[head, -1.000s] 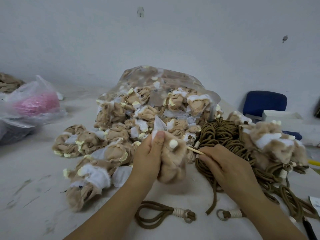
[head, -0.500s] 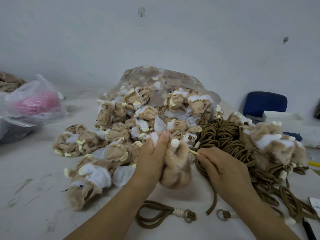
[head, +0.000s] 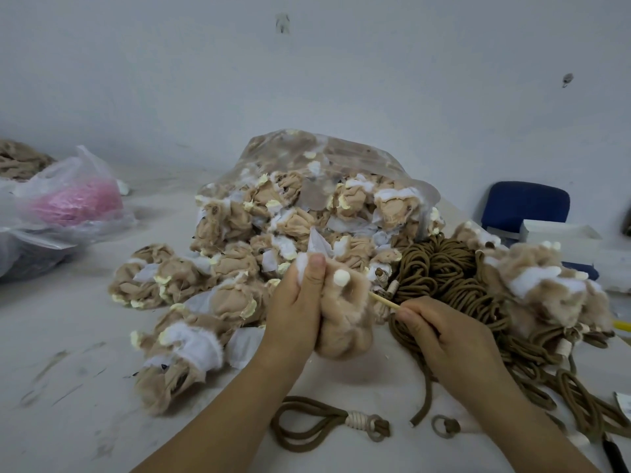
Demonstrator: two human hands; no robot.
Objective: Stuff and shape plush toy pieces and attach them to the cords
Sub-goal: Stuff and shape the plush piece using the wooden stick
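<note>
Left hand (head: 300, 312) grips fuzzy tan plush piece (head: 345, 322) above table (head: 85, 353), thumb pressing white stuffing. Right hand (head: 444, 336) pinches thin wooden stick (head: 384, 301), tip at plush. Coiled brown cords (head: 444, 278) just right. Bag of unstuffed pieces (head: 307, 206) behind.

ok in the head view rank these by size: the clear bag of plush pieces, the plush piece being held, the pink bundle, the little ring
1. clear bag of plush pieces
2. pink bundle and held plush piece: they look similar, and the bundle is farther away, so unranked
3. little ring
</note>
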